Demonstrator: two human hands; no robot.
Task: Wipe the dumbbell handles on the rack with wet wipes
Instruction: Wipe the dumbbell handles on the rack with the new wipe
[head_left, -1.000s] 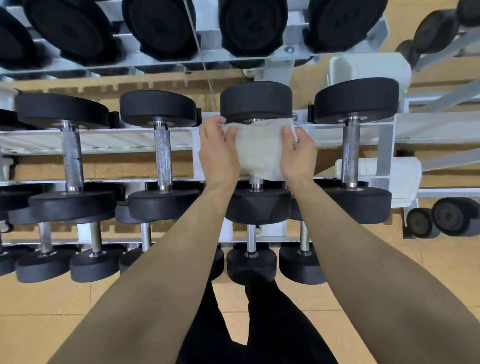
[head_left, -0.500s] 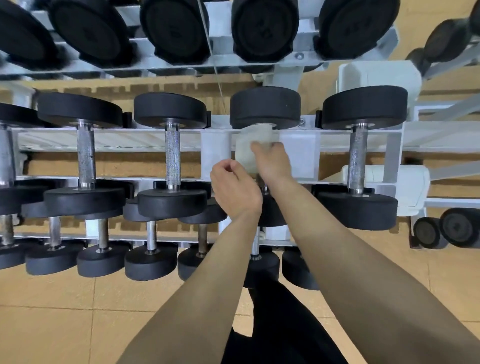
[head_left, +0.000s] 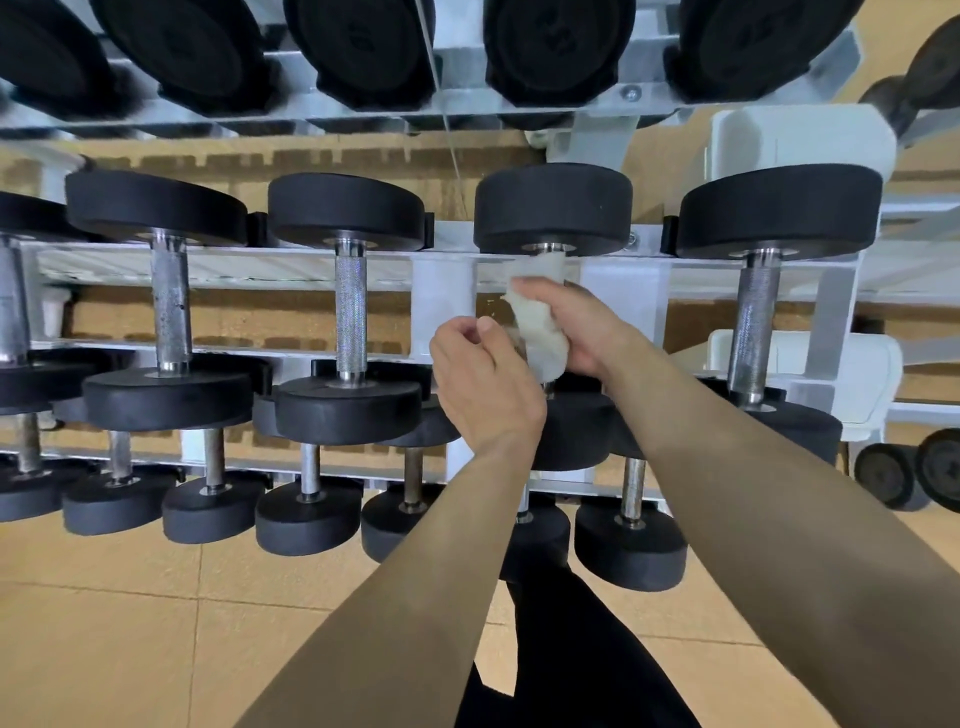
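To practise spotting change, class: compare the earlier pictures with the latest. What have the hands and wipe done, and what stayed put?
The wipe, spread between both hands a second ago, is now bunched round the handle of the dumbbell. The left hand let go and drew back, fingers curled; the right hand grips the wipe round the handle. The other dumbbells and the rack stayed put.

Wipe (head_left: 543, 338) was off-white. Dumbbell heads (head_left: 553, 208) were matte black; handles (head_left: 350, 312) silver, cross-hatch knurled. Rack (head_left: 623, 301) was pale grey-white. Floor (head_left: 156, 623) under rack: tan tiles.
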